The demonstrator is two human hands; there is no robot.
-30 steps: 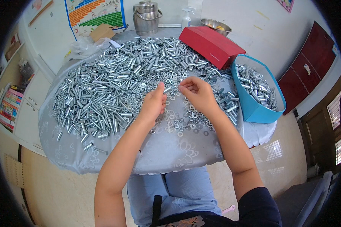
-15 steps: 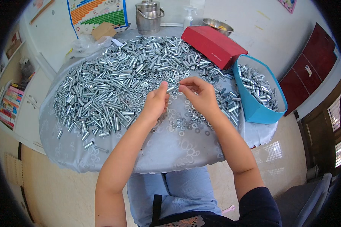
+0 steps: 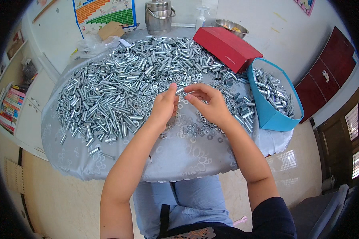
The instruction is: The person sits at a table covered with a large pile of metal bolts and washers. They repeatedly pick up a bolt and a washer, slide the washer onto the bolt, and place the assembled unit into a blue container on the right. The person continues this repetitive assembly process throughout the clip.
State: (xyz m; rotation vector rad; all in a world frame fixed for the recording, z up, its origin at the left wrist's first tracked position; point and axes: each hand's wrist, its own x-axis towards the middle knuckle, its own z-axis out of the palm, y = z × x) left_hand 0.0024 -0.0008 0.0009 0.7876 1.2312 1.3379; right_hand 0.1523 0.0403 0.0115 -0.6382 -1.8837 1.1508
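Observation:
In front of me, above the loose hardware on the table, my left hand (image 3: pixel 165 104) is closed, pinching a short silvery metal cylinder (image 3: pixel 180 91) between thumb and fingers. The fingers of my right hand (image 3: pixel 209 102) curl at the cylinder's other end, with thumb and forefinger on either side of it. Whether a nut or washer sits in those fingertips is too small to make out. Under and around both hands lie washers and nuts (image 3: pixel 193 130). A big heap of metal sleeves and bolts (image 3: pixel 103 91) spreads to the left and far side.
A blue fabric bin (image 3: pixel 276 119) full of metal pieces stands at the table's right edge, beside a red box (image 3: pixel 227 47). Behind are a steel pot (image 3: pixel 158 20), a spray bottle (image 3: pixel 200 19) and a steel bowl (image 3: pixel 243 32). A plastic bag (image 3: pixel 93 46) lies at the far left.
My right hand has shifted slightly left, towards my left hand, and its thumb and forefinger are a little further apart. The left hand keeps its pinch on the cylinder.

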